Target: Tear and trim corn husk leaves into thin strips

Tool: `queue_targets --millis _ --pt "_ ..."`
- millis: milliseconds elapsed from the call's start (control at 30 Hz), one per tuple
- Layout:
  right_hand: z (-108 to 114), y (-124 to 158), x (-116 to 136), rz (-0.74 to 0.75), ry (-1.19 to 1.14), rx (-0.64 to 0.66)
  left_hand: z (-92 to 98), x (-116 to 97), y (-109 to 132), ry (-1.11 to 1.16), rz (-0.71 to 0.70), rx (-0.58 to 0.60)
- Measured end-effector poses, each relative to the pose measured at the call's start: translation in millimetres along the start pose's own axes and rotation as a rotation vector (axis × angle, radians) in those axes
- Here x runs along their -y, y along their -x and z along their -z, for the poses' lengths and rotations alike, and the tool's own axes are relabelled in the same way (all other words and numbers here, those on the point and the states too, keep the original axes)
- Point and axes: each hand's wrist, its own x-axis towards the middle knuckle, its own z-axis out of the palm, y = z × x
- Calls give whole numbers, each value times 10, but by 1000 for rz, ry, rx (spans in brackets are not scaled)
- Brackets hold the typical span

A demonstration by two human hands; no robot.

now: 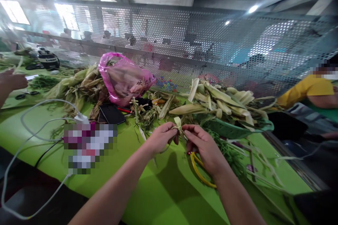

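A small pale corn husk strip [177, 123] is pinched between both hands above the green table. My left hand [162, 137] grips it from the left with thumb and fingers pressed together. From the right, my right hand [202, 145] pinches it close by, so the two sets of fingertips nearly meet. The husk looks folded or knotted there, too small to make out fully. Under my right wrist lies a yellow looped handle [202, 173], partly hidden by the hand. Green feathery sprigs [232, 156] spread just right of it.
Dried corn husks [223, 100] overfill a green tray [229, 129]. A pink plastic bag [121, 77] stands near more husks [79, 86]. A black phone [112, 114] and a power strip with white cables [47, 121] lie left. Another person's hand [12, 81] is far left; a yellow sleeve [303, 91], right.
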Motion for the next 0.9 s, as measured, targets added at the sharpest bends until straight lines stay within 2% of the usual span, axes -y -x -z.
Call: queue_targets --millis 67,267,367,467,600,700,800,900 --pt "-5 -12 -19 10 71 3 -4 -27 12 -68 -17 -28" --pt "11 -28 -47 292 414 -87 11 43 -34 -281 -101 -107" --pt "31 -26 -69 368 503 -112 12 66 -46 -282 -114 -115" --pt "44 -31 -83 409 510 -112 2 53 -41 -177 -82 -77" --pt "51 -41 -70 363 444 -109 -8 40 -42 23 -19 -47" --pt "65 -41 -44 265 354 -96 3 43 -45 78 -31 -25" --pt "82 -35 -27 110 153 -15 16 48 -43 30 -47 28" --pt "86 -37 -41 67 42 -19 7 48 -35 -67 -43 109"
